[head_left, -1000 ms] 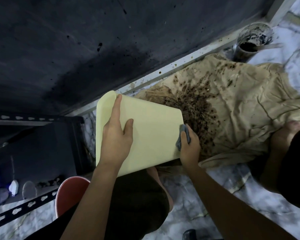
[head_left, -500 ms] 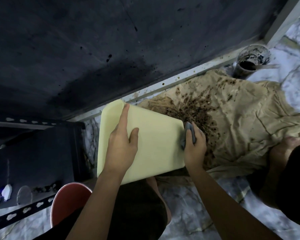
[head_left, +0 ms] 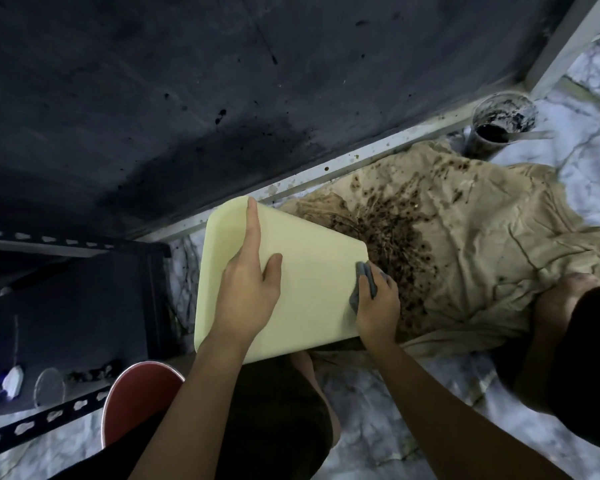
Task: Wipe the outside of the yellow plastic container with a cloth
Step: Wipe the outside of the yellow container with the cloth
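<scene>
Place: I saw a makeshift workshop floor.
Signs: slotted metal shelving [head_left: 42,424], stained drop cloth [head_left: 465,258], paint-smeared cup [head_left: 499,123].

A pale, grey-veined marble floor [head_left: 378,403] is carrying a crumpled, brown-stained beige sheet [head_left: 492,258]; a grimy round plastic cup [head_left: 499,124] of dark liquid is standing just beside the sheet's far edge.

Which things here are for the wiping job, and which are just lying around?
For the job: yellow plastic container, grey cloth, left hand steadying it, right hand wiping.

Just lying around: stained tan sheet, dirty cup, red stool.
</scene>
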